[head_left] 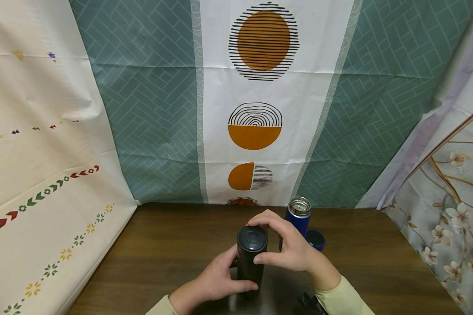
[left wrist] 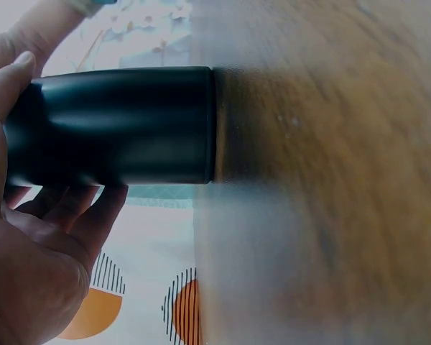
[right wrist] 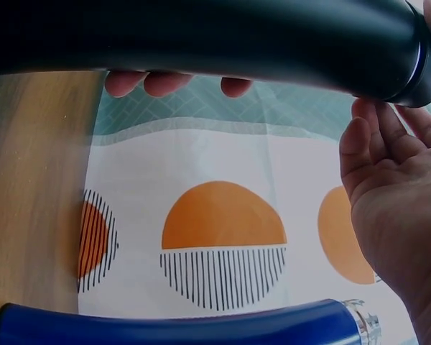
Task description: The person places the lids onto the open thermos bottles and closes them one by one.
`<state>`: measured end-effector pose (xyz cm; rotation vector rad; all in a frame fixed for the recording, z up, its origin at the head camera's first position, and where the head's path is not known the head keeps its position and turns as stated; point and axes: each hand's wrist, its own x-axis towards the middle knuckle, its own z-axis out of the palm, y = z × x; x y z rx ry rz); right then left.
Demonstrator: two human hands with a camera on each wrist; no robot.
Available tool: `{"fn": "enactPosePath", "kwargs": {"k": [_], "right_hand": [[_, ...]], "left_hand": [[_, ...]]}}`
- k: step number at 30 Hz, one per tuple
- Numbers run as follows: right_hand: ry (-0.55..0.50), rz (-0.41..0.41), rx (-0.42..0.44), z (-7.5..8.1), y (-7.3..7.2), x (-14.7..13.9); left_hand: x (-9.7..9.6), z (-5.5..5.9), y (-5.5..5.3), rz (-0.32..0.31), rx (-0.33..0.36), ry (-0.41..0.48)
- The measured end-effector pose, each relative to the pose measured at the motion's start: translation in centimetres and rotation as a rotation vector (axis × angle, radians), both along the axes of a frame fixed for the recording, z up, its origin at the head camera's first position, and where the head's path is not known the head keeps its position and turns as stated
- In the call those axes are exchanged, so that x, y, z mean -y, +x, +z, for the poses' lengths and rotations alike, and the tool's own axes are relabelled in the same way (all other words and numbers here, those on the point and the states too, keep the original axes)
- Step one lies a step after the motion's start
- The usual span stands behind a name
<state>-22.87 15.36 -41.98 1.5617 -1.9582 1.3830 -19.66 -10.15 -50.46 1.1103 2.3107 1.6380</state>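
L hand (head_left: 222, 278) wraps the tall matte-black cylindrical flask (head_left: 247, 275), upright on the brown wood-grain counter (head_left: 161, 245); R hand (head_left: 289, 245) grips its round black lid (head_left: 252, 239). Main risk, prob.: smooth body spins w/ lid if L grip's loose. R elbow-out swing might tip the uncapped blue metal-necked bottle (head_left: 298, 218) (v. near).

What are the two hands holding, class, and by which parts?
A black bottle: the left hand grips it around the body, and the right hand holds its lid.
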Motion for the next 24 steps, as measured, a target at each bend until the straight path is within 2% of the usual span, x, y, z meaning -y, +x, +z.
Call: {"fn": "enactPosePath", "kwargs": {"k": [9, 19, 24], "right_hand": [[-0.001, -0.016, 0.026, -0.18, 0.00, 0.11], [-0.007, -0.038, 0.013, -0.23, 0.03, 0.26], [-0.002, -0.014, -0.006, -0.18, 0.02, 0.29]], "left_hand": [[0.02, -0.05, 0.05, 0.011, 0.039, -0.010], [0.01, -0.07, 0.11, 0.000, -0.004, -0.005], [0.04, -0.10, 0.01, 0.001, -0.010, -0.005]]}}
